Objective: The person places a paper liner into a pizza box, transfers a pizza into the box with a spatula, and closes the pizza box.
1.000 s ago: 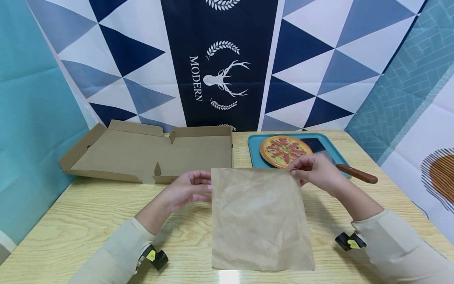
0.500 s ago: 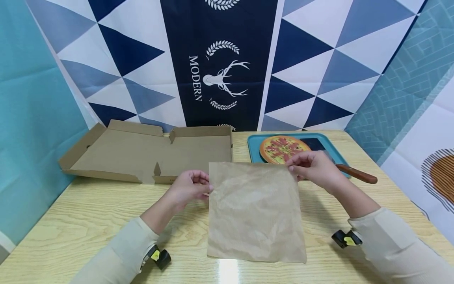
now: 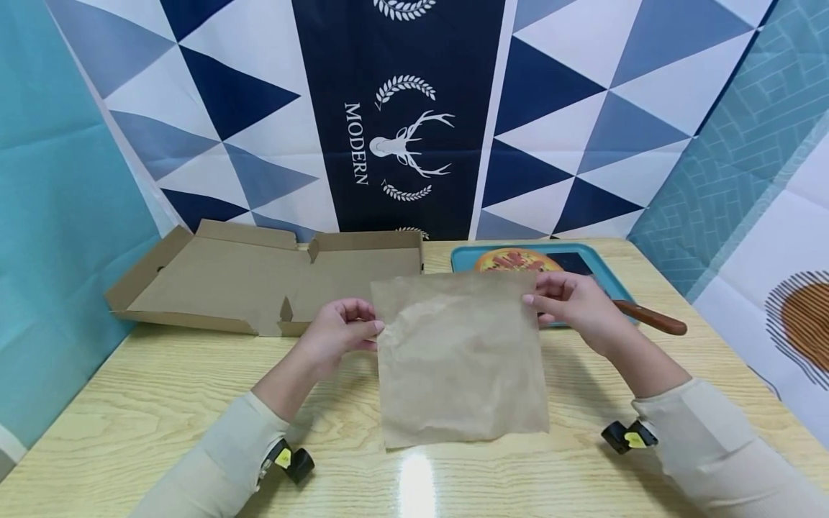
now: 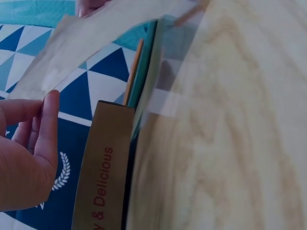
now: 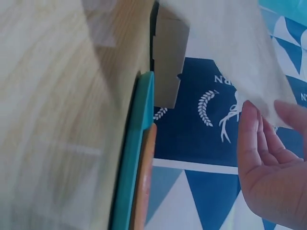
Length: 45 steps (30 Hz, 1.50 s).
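Note:
A square sheet of brown paper (image 3: 460, 360) is stretched between both hands above the table, slightly wrinkled. My left hand (image 3: 343, 334) pinches its left edge between thumb and fingers, a little below the upper corner. At the opposite side, my right hand (image 3: 579, 309) pinches the edge close to the upper right corner. In the left wrist view the paper (image 4: 72, 52) slants up from the left hand's fingertips. The right wrist view has the sheet (image 5: 244, 52) hanging between thumb and fingers. Its top edge overlaps the pizza (image 3: 518, 260) in the head view, hiding the lower part.
Behind the left hand lies an unfolded cardboard pizza box (image 3: 356, 280). A teal tray (image 3: 466, 255) at the back right bears the pizza and a wooden-handled server (image 3: 654, 316), whose handle sticks out over the rim. Printed cloth (image 3: 395, 108) hangs behind the table (image 3: 162, 410).
Both hands have carried the paper away from the table's front and slightly left. Its lower edge sits farther back, and its top now covers more of the pizza.

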### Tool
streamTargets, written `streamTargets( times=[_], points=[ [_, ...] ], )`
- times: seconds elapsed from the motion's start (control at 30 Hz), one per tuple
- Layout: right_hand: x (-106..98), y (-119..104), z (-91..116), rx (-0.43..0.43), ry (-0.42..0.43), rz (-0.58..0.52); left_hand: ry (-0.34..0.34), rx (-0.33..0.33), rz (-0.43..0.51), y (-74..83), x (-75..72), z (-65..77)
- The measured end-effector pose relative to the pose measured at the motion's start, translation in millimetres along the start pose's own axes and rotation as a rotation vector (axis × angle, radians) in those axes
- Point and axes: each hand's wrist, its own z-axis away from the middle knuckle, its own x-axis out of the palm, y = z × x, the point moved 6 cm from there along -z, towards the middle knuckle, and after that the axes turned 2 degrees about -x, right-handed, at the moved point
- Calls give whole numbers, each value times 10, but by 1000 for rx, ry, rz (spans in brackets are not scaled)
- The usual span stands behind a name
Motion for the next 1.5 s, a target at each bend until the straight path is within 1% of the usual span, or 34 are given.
streamTargets(
  times=[0.17,0.37,0.47,0.53,0.7,0.97,1.13,1.23,1.33,1.43,1.5],
  points=[
    [85,38,0,12,-61,-88,-4,35,52,74,-59,-7],
    [148,48,-25,23,-70,-191,21,70,97,169,-139,-13],
    [169,48,-44,33,-71,-233,31,83,103,203,-178,-26],
    [177,43,-57,36,-71,-242,34,89,109,223,-198,-36],
    [186,11,-75,39,-66,-223,42,93,117,271,-243,-60],
    [187,-46,-116,57,-34,-229,71,75,118,300,-302,-101],
    [204,-103,-143,55,-30,-257,71,84,142,320,-327,-119],
    [216,-146,-152,49,-35,-311,70,83,158,322,-341,-127],
    [233,-177,-171,56,-39,-389,72,79,181,316,-372,-137],
    [253,-198,-200,65,-38,-456,82,86,200,312,-425,-141],
    [264,-203,-220,71,-34,-480,86,96,201,314,-467,-140]
  ],
)
